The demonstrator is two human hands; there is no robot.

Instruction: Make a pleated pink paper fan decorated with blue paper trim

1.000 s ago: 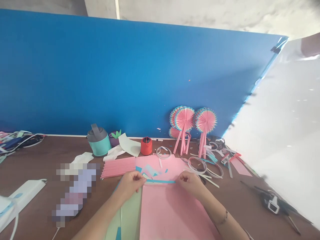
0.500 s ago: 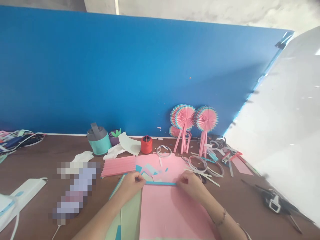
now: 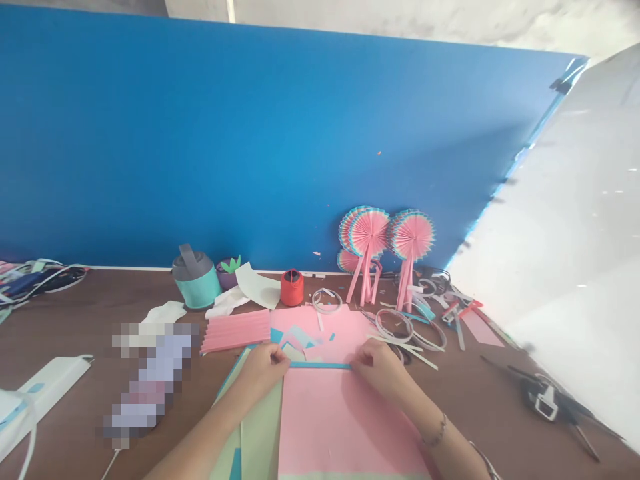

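Observation:
A narrow blue paper strip (image 3: pixel 320 365) lies across the far edge of a large pink paper sheet (image 3: pixel 345 417). My left hand (image 3: pixel 269 365) pinches its left end, fingers closed, and my right hand (image 3: pixel 369 360) pinches the right end the same way. Both fingertips partly cover the strip's ends. Pale green sheets (image 3: pixel 263 423) stick out under the pink sheet on the left. Beyond the strip, blue scraps (image 3: pixel 277 336) and pale offcuts rest on another pink sheet (image 3: pixel 350 323). A pleated pink paper (image 3: pixel 236 331) sits past my left hand.
Pink pleated paper fans (image 3: pixel 370 233) stand at the back against a blue panel (image 3: pixel 250 147). A red thread spool (image 3: pixel 292 288), a teal container (image 3: pixel 197 288) and a power strip (image 3: pixel 45 400) are on the table. Paper coils (image 3: pixel 395 325) lie right, with a black tool (image 3: pixel 545 400) farther out.
Both hands keep their hold on the blue strip with hardly any movement. The whole view has shifted very slightly, and a little more of the pink sheet's near edge shows.

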